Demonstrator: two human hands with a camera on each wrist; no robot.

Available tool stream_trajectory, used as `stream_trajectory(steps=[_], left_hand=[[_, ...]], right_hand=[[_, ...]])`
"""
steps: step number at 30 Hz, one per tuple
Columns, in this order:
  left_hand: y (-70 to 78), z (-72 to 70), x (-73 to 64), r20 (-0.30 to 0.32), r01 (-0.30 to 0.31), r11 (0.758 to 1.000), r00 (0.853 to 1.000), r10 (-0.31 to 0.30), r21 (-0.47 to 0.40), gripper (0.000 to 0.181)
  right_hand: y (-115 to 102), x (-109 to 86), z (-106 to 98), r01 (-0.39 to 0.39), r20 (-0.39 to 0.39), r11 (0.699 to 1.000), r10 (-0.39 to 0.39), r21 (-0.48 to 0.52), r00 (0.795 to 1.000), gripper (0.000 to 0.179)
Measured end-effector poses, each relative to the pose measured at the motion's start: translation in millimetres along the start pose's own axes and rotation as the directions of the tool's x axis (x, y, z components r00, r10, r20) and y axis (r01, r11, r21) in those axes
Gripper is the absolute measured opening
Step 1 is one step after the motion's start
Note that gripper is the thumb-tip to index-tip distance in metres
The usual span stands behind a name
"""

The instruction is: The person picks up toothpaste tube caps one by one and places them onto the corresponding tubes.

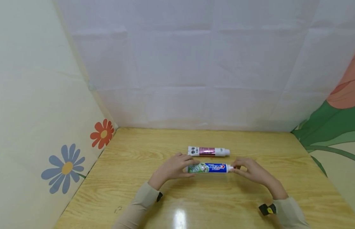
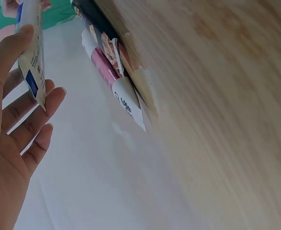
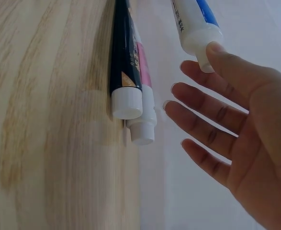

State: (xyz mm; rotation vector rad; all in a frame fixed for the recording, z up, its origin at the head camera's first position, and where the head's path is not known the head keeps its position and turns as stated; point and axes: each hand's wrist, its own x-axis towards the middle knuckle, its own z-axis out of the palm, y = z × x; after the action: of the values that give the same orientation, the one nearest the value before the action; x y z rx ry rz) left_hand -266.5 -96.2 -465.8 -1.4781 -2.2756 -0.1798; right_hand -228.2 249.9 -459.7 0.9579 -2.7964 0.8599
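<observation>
A blue, green and white toothpaste tube (image 1: 210, 168) is held level above the table between both hands. My left hand (image 1: 174, 168) pinches its flat end, thumb against fingers. At the other end, the thumb and index finger of my right hand (image 1: 250, 171) pinch the white cap (image 3: 205, 58), the remaining fingers spread apart. Behind the held tube lies a white and pink tube (image 1: 207, 151), its cap pointing right. Both wrist views also show a dark tube (image 3: 123, 52) with a white cap beside the pink one; in the head view the held tube hides it.
The wooden table (image 1: 131, 149) meets a white creased sheet (image 1: 171, 108) at its back edge. Panels painted with flowers (image 1: 67, 167) stand at the left and right sides. A black strap (image 1: 267, 209) shows near the right sleeve.
</observation>
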Motion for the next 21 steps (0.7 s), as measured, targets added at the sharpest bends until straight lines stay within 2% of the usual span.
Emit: stream_trajectory(steps=[4,7,14,21], left_hand=[[2.6,-0.4,-1.5,0.064,0.025,1.0,0.998,-0.025,0.001,0.054],[4.5,0.0,-2.5,0.08,0.035,0.999,0.996,-0.034,-0.004,0.053],[6.4,1.5,-2.3,0.13,0.044,0.999,0.991,-0.042,-0.012,0.052],[9.6,5.1,-2.2,0.194,0.052,0.998,0.98,-0.055,0.022,0.057]], right_hand=[[-0.3,-2.1,1.9,-0.039,0.02,0.999,0.039,0.0,0.999,0.02],[-0.7,-2.8,3.5,-0.056,0.036,0.998,0.056,-0.001,0.998,0.022],[-0.3,-3.4,5.6,-0.052,0.067,0.998,0.054,-0.026,0.996,0.023],[1.9,-7.5,8.7,-0.052,0.093,0.998,0.054,-0.019,0.994,0.027]])
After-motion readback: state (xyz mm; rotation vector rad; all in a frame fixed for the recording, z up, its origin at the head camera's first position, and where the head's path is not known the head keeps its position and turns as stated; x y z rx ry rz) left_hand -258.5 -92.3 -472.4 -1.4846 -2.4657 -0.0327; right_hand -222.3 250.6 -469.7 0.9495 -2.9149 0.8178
